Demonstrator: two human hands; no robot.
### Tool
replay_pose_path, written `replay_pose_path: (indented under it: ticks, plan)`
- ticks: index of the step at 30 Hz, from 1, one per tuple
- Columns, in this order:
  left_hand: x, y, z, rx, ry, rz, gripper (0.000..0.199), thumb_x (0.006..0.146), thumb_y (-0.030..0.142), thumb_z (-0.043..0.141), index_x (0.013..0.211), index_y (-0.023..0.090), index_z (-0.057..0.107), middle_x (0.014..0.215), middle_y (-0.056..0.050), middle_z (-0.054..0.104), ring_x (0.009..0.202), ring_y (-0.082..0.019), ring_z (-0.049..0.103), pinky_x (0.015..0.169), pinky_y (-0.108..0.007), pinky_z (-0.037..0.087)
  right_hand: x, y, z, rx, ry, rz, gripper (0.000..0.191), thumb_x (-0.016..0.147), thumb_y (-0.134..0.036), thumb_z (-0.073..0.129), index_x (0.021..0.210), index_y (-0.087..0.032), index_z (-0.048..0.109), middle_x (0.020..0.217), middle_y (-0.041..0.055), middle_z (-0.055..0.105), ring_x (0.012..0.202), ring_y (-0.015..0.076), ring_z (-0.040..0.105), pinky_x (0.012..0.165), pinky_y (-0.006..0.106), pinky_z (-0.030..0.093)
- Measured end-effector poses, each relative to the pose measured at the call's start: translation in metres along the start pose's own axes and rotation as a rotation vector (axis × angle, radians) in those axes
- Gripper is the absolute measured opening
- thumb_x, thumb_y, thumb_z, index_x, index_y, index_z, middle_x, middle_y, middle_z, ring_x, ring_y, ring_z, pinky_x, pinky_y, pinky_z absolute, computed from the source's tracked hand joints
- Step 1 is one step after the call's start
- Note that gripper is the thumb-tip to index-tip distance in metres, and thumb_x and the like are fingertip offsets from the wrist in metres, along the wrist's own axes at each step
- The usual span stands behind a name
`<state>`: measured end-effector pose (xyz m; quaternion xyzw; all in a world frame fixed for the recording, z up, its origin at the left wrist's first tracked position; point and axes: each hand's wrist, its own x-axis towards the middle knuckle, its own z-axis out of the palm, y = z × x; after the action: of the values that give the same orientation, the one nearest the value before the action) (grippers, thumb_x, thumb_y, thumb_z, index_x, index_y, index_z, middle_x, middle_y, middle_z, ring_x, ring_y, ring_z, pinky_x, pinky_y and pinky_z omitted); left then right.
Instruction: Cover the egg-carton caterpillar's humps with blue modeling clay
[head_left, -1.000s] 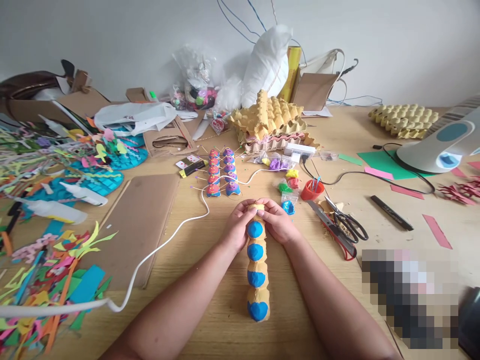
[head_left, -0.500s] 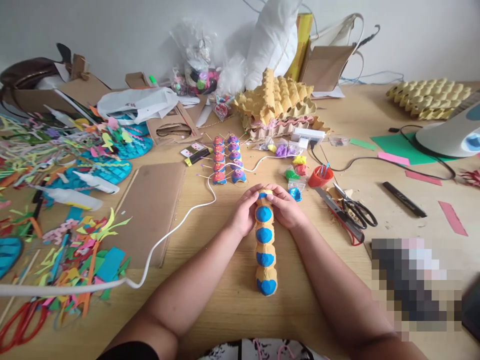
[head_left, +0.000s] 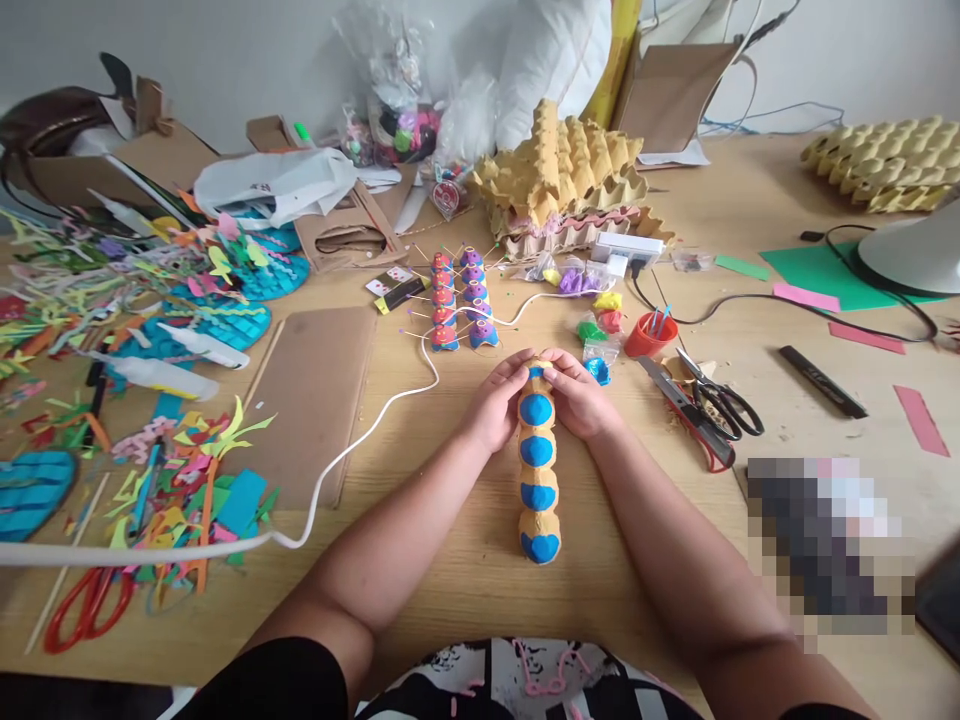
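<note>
The left hand and right hand pinch the far end of an egg-carton strip between thumbs and fingers, its blue-topped bumps running from them toward the person. Blue clay lies just beyond the right hand, scissors to its right; a cardboard sheet lies left of the left hand.

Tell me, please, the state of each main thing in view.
Tan cardboard egg-carton strip: patched blue, far end pinched by left hand and right hand.
Red round cup: upright, holding blue sticks.
White nozzle-tipped plastic bottles: lying on their sides.
Yellow cardboard egg trays: stacked.
Black-handled metal scissors: lying flat, opening unclear.
</note>
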<state>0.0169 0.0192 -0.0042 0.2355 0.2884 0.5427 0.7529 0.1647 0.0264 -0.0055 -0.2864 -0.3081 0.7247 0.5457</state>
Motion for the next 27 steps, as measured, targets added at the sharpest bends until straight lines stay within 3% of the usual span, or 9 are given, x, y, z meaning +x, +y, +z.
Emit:
replay_pose_path:
  ticks: [11,17,27]
  plan:
    - [-0.0003,0.0031,0.0025,-0.010,0.002,-0.018,0.049,0.070,0.035,0.103,0.108,0.020,0.077,0.098,0.000,0.083,0.090,-0.014,0.076,0.087,-0.029,0.053,0.0013,0.0025,-0.0007,-0.016,0.040,-0.001,0.052,0.062,-0.043,0.109,0.095,-0.026,0.073,0.083,-0.0050,0.075,0.074,0.0124,0.066,0.069,0.025,0.056]
    - [0.0010,0.0037,0.0048,-0.020,0.016,-0.019,0.058,0.058,0.034,0.109,0.104,0.020,0.077,0.097,0.002,0.083,0.090,-0.013,0.076,0.091,-0.028,0.054,0.0008,0.0023,0.0020,-0.044,0.031,0.008,0.053,0.062,-0.042,0.110,0.097,-0.026,0.073,0.083,-0.0061,0.074,0.071,0.0111,0.064,0.067,0.024,0.055]
    - [0.0017,0.0035,0.0045,0.004,0.018,-0.010,0.048,0.067,0.032,0.103,0.105,0.020,0.077,0.101,0.001,0.083,0.093,-0.014,0.075,0.093,-0.029,0.053,0.0007,0.0021,0.0050,-0.068,0.050,-0.004,0.051,0.061,-0.044,0.110,0.095,-0.027,0.076,0.088,-0.0046,0.076,0.078,0.0122,0.066,0.073,0.025,0.056]
